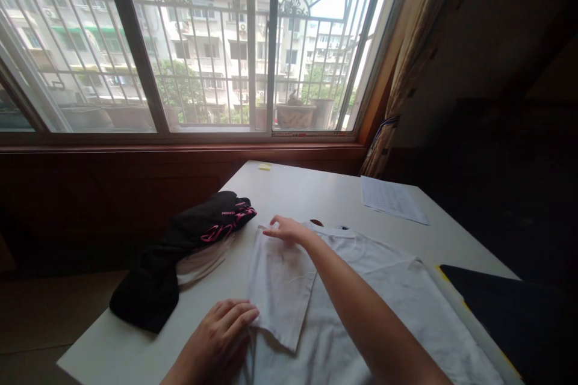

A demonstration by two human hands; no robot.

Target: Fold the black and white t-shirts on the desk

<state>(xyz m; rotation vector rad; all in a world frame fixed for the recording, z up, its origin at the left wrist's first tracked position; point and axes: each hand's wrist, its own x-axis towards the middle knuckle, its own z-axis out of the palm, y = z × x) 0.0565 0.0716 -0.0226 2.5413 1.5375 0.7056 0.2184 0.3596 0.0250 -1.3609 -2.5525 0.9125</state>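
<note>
A white T-shirt lies spread over the table, its left side turned inward so that a sleeve rests on the body. At the far end of that fold, my right hand is closed, thumb and fingers at the shoulder corner of the cloth. My left hand holds the near part of the folded edge, fingers together and bent, the thumb hidden. Left of the shirt is a bunched black garment with pink lettering, and pale cloth shows beneath it.
The white table stands below a barred window. Printed paper sheets lie at the back right, and a yellow note at the far edge. A dark flat item with a yellow edge is right of the shirt.
</note>
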